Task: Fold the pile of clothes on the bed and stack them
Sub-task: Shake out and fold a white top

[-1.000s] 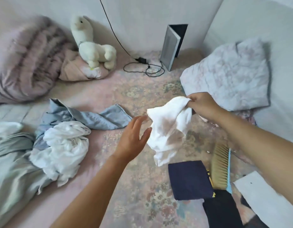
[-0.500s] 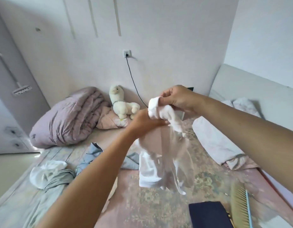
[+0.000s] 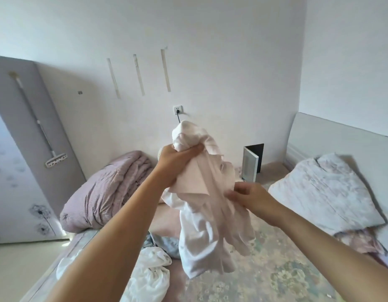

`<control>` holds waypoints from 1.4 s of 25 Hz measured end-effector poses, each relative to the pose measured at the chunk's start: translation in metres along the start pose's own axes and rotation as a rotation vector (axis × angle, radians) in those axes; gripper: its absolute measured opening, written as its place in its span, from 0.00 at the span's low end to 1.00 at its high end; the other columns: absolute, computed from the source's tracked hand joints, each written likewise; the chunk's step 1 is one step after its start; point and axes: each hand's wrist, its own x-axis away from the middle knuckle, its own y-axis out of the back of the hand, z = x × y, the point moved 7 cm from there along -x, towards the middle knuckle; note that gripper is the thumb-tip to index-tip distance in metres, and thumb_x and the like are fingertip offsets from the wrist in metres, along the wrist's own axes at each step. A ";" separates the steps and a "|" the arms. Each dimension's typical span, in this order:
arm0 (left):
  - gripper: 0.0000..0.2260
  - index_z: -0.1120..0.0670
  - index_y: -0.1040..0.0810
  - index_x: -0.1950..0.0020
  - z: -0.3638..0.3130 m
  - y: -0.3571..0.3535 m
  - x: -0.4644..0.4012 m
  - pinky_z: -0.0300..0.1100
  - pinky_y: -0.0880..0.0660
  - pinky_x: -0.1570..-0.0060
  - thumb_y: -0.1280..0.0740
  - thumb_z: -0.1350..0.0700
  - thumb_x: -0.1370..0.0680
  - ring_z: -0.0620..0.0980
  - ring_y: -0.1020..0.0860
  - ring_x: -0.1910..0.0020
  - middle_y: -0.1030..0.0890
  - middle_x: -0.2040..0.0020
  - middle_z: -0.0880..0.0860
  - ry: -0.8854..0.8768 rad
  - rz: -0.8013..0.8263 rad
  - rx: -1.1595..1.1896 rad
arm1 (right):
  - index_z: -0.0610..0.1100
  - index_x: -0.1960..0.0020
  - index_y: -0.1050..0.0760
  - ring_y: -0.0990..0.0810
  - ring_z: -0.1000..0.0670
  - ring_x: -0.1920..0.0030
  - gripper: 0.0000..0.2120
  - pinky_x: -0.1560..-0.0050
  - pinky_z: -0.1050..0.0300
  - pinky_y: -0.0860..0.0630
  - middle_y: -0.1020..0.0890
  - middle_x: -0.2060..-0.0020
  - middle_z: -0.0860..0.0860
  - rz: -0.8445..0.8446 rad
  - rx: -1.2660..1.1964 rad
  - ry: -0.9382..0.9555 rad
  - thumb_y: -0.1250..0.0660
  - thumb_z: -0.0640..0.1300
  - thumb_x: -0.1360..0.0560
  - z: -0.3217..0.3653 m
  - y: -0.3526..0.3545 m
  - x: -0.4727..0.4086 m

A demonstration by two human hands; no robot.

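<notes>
Left hand (image 3: 178, 159) grips white garment (image 3: 206, 214) aloft; right hand (image 3: 252, 196) pinches its side. Bed (image 3: 265, 280) below, white wall (image 3: 210, 62) behind.

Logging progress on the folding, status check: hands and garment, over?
Left hand grips white garment bunched at top, held above bed. Right hand pinches its side. Garment hangs unfolded. Nothing in the way.

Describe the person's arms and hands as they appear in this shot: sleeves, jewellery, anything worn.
Both forearms are bare right down to the frame's edge, with no sleeve in view. The left hand and the right hand wear no gloves, and no watch, bracelet or ring shows on the wrists or on the fingers in view. No markings or bandages are visible on either arm.
</notes>
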 end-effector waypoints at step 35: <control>0.08 0.49 0.23 0.61 -0.028 0.110 -0.021 0.40 0.33 0.65 0.33 0.56 0.22 0.43 0.31 0.68 0.26 0.66 0.48 -0.349 -0.249 -0.034 | 0.41 0.60 0.24 0.26 0.49 0.61 0.08 0.61 0.59 0.29 0.24 0.65 0.48 -0.078 0.885 -0.051 0.36 0.43 0.24 0.102 0.096 -0.084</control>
